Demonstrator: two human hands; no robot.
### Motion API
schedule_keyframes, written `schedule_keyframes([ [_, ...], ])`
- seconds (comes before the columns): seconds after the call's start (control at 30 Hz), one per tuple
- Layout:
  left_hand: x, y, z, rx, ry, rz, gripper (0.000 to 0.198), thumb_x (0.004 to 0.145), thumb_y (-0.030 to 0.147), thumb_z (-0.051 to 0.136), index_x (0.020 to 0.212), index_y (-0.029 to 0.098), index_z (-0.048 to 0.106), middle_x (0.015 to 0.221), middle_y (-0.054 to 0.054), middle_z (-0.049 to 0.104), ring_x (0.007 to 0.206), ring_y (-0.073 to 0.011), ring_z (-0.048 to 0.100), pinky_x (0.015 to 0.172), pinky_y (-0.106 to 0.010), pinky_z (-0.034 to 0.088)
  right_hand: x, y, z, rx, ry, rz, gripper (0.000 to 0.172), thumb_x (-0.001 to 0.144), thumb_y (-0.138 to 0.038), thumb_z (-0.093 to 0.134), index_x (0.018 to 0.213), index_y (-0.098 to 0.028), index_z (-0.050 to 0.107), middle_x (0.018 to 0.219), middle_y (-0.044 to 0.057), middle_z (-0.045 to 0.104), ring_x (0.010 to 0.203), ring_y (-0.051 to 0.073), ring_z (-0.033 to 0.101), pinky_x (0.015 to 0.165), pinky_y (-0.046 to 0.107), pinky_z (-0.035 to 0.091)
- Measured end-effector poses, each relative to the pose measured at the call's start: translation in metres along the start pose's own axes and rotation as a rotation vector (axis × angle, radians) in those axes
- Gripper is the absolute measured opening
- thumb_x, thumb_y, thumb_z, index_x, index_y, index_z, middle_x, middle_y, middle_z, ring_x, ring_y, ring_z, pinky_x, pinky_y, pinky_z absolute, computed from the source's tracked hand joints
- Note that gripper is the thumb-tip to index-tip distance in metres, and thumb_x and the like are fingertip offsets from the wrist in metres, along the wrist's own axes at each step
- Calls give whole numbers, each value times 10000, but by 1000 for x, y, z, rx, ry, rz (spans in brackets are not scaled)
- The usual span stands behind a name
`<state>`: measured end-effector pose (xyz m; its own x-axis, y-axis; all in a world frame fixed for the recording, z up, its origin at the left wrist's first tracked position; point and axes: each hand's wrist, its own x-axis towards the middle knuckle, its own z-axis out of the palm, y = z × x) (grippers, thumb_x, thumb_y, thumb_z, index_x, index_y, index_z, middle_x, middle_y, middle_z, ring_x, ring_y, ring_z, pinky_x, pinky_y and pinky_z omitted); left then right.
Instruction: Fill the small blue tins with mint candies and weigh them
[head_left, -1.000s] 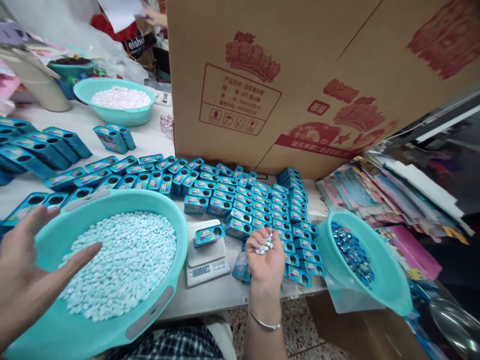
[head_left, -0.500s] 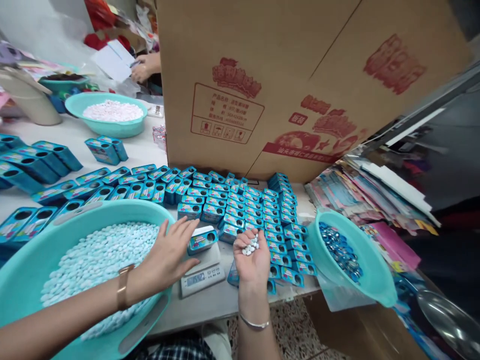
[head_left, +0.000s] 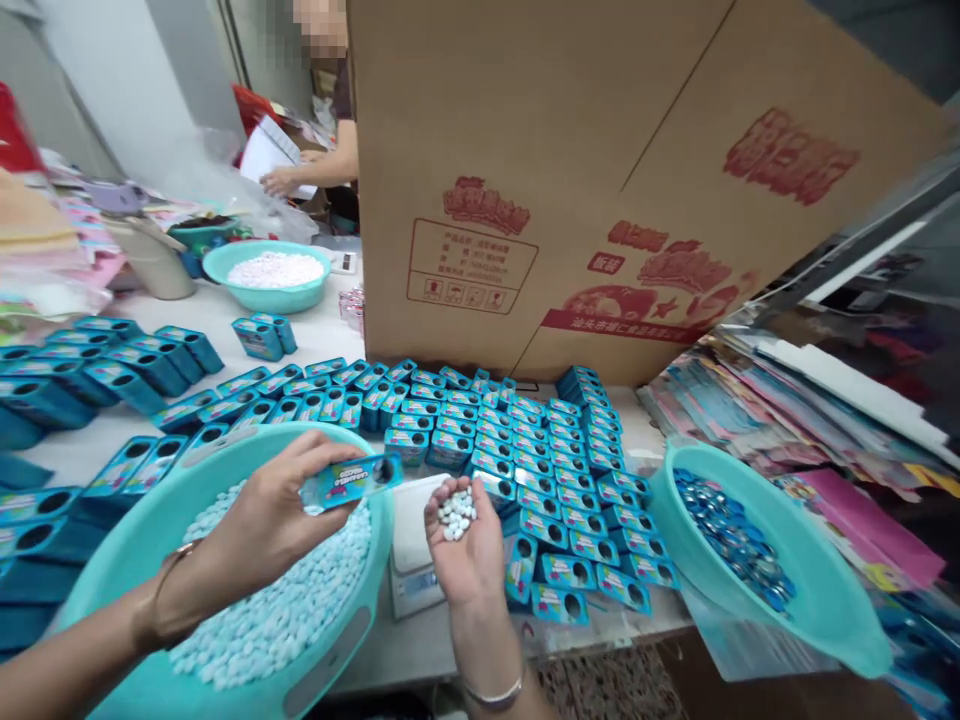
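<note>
My left hand grips a small blue candy box and holds it above the rim of a big teal basin full of pale blue tablets. Palm up beside it, my right hand cups a small heap of white tablets. It hovers over a white digital scale, whose platform is bare. Several open blue boxes lie in rows on the table just beyond both hands.
A large cardboard carton stands behind the rows. A tilted teal basin of blue lids sits at the right, with stacked printed sheets behind it. Another basin of white tablets is far left, where another person's hands hold paper.
My left hand has picked the blue box off the scale and lifted it over the basin. My right hand has shifted slightly left with its tablets.
</note>
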<state>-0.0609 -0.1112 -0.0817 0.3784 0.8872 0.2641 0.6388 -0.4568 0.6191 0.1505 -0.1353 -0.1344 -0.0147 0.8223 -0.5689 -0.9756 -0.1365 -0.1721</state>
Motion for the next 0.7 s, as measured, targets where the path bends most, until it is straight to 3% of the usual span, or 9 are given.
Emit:
schedule_keyframes([
  [0.13,-27,-18,-39,181,-79,-38,364,799,327,613,1159,282,590,969,-17,564,829,-170,586,724,-269,479,3,46,8,-41,56,162,128,850,-281,557,774,-178,563,778,50,697,748,164,685,680,321,572],
  [0.27,-45,-22,-63,265,-101,-44,411,788,311,608,1198,313,577,1022,-24,570,906,-194,588,781,-288,483,2,81,13,-53,29,264,121,852,-272,553,787,-171,556,805,68,704,773,178,695,693,321,579],
  [0.4,-47,-26,-64,278,-154,-69,377,789,300,579,1164,276,612,940,-34,580,801,-183,594,719,-279,488,5,101,17,-55,51,275,109,835,-260,575,782,-168,549,796,70,693,750,173,692,676,307,580],
  [0.57,-47,-28,-66,316,-141,-64,379,805,333,565,1179,284,599,939,-29,568,768,-169,586,684,-261,476,11,112,17,-73,23,279,112,810,-267,606,795,-176,542,799,59,685,739,174,690,657,308,580],
  [0.7,-48,-33,-64,378,-199,-74,394,760,260,567,1150,283,613,928,-24,564,749,-170,594,672,-263,467,15,119,13,-83,10,248,127,804,-285,615,809,-181,541,813,59,688,766,182,694,675,315,578],
])
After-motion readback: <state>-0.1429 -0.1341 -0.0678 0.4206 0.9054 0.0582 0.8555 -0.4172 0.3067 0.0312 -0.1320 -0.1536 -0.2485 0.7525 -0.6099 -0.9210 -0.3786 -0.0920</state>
